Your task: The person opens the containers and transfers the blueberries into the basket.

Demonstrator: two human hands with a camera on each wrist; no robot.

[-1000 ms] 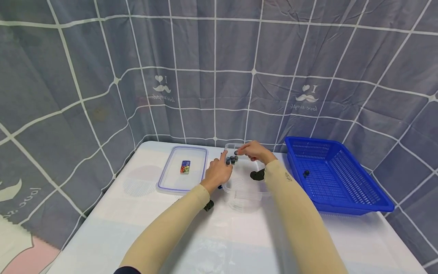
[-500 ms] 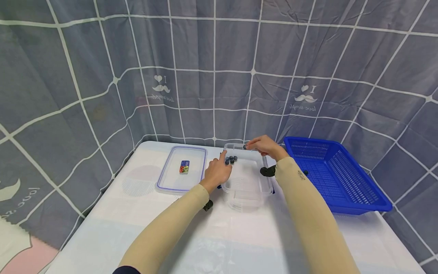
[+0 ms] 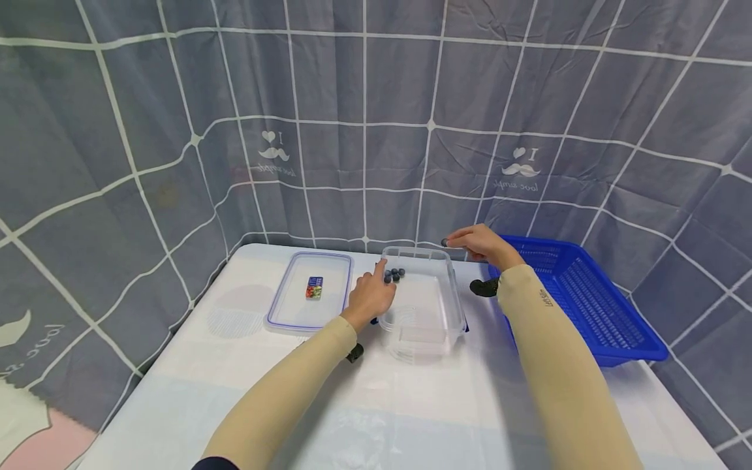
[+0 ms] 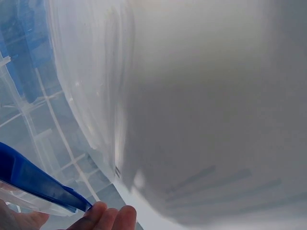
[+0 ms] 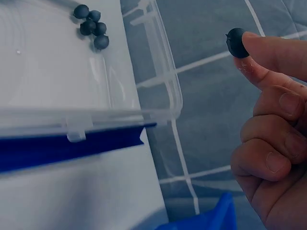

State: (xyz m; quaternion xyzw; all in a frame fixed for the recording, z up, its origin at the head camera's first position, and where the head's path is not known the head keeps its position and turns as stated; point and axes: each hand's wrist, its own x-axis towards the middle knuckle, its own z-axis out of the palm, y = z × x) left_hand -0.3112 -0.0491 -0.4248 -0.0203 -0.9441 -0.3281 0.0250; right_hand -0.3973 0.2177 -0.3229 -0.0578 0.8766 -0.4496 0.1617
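The right hand (image 3: 478, 243) pinches a dark berry (image 5: 236, 42) at its fingertips, held above the far right corner of the clear box (image 3: 449, 307), between the box and the blue basket (image 3: 593, 307). The left hand (image 3: 370, 294) rests against the box's left wall, fingers loose and forefinger stretched toward a small cluster of berries (image 3: 394, 275) inside. A lid (image 3: 282, 313) lies on the worktop (image 3: 411, 405) just left of it.

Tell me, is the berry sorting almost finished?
Hard to say. A small cluster of berries still lies in the clear box, beside the left hand. The right hand pinches one berry beyond the box's far rim, near the blue basket. The lid is off, lying beside the box.
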